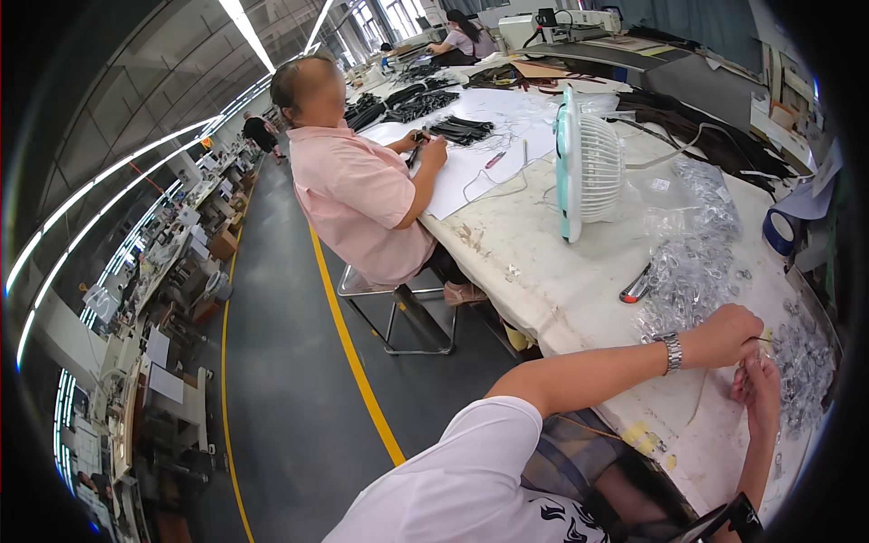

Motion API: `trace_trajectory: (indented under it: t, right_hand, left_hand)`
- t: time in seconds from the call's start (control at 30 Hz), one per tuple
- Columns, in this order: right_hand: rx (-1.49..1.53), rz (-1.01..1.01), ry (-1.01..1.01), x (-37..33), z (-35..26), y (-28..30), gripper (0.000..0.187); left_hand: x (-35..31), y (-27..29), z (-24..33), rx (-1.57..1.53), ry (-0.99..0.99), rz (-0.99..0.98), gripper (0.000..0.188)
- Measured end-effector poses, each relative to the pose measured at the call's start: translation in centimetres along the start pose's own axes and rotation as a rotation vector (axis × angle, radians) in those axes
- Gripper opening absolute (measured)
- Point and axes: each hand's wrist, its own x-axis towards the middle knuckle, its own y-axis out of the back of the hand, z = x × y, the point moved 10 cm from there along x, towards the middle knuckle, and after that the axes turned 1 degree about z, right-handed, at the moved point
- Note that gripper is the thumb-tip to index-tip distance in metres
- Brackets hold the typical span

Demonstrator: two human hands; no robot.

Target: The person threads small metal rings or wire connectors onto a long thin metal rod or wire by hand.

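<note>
My left hand (pixel 721 337), with a metal-band watch (pixel 672 353) on its wrist, reaches across the white table. Its fingers are pinched, and a thin dark tip pokes out beyond them, too small to name. Just below it, my right hand (pixel 759 382) has its fingers curled closed, almost touching the left. What lies between its fingers is hidden. A thin pale cord (pixel 701 396) trails on the table left of the right hand. Beside both hands lies a spread of small clear and metallic pieces (pixel 801 366); a larger heap of clear plastic bags (pixel 683 285) lies beyond.
On the table (pixel 507 262) stand a white and teal fan (pixel 588 167) with a cable, a red and black cutter (pixel 635 284) and a blue tape roll (pixel 779 231). A co-worker in pink (pixel 362 172) sits at the far left, near bundles of black straps (pixel 463 129).
</note>
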Motion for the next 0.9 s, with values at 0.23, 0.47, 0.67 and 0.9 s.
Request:
trace_trajectory:
  t: [0.23, 0.47, 0.67, 0.9]
  right_hand:
    - [0.061, -0.011, -0.015, 0.6, 2.7, 1.1, 0.021]
    - [0.054, 0.038, -0.005, -0.3, 1.8, 0.1, 0.023]
    - [0.17, -0.067, 0.068, 0.5, 0.5, 2.7, 0.024]
    - [0.374, 0.032, 0.22, 0.6, -0.7, 2.9, 0.042]
  left_hand:
    - [-0.5, -0.6, -3.3, -0.472, 0.39, -0.018, 0.021]
    - [-0.3, -1.0, -2.1, -0.276, 0.184, 0.001, 0.026]
    - [-1.0, -1.0, -5.0, -0.648, 0.605, 0.081, 0.022]
    - [-1.2, -3.9, -0.8, -0.613, 0.301, 0.003, 0.019]
